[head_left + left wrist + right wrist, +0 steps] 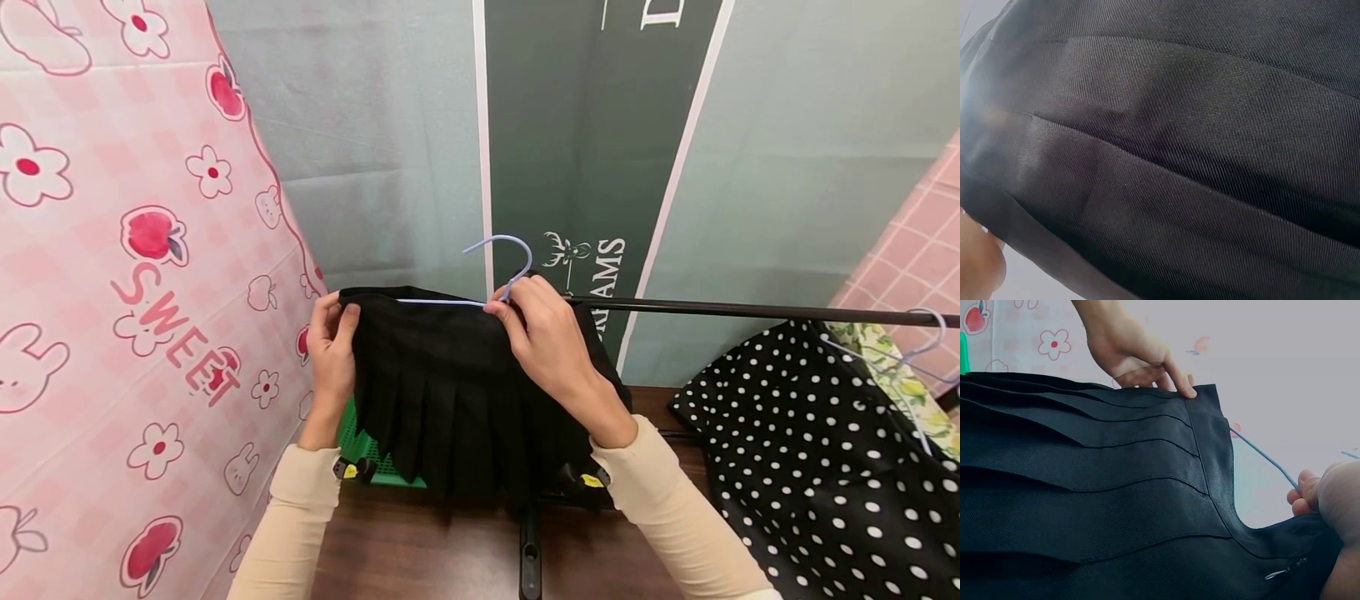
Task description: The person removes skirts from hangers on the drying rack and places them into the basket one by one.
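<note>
A black pleated skirt [450, 383] hangs between the two hands, its waistband at the top. The left hand [334, 346] pinches the waistband's left end between thumb and fingers. Inside the waist opening runs a thin lilac wire hanger [438, 302], its hook pointing up. The right hand [546, 337] pinches the hanger just below the hook. In the right wrist view a small zipper pull [1277, 574] shows on the skirt near that hand. Pleated dark cloth fills most of the left wrist view. The hanger's ends are hidden inside the skirt.
A black rail [735, 310] runs rightward behind the skirt. A black polka-dot garment [810, 450] and a lemon-print cloth [885, 358] are at the right, with another hanger [930, 342]. Behind the skirt is a green basket [363, 458]. A pink printed curtain [150, 292] hangs at the left.
</note>
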Available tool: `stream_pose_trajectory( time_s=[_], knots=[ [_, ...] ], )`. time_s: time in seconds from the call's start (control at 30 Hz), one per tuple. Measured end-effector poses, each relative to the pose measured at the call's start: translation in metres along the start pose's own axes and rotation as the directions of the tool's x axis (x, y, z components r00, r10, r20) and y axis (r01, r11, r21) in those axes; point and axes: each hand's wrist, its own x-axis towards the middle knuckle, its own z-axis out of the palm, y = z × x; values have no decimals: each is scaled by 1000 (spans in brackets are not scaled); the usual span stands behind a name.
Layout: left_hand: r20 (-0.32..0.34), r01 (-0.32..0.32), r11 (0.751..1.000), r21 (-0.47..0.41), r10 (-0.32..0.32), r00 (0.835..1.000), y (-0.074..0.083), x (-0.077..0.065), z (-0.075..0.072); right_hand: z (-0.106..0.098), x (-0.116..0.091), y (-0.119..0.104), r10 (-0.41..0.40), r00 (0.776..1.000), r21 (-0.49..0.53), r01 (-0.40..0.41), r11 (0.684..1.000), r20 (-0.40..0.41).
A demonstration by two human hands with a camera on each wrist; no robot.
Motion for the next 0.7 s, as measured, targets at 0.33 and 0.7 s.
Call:
stream_pose_trajectory(
  time_s=[0.33,0.7],
  knots=[
    [-33,-2,1000,2,3,999,-1,1,-4,4,0,-2,-1,1000,13,1,1000,20],
    [-69,-27,996,-88,21,997,1,5,-11,13,0,-6,-12,999,40,10,999,39]
  ],
)
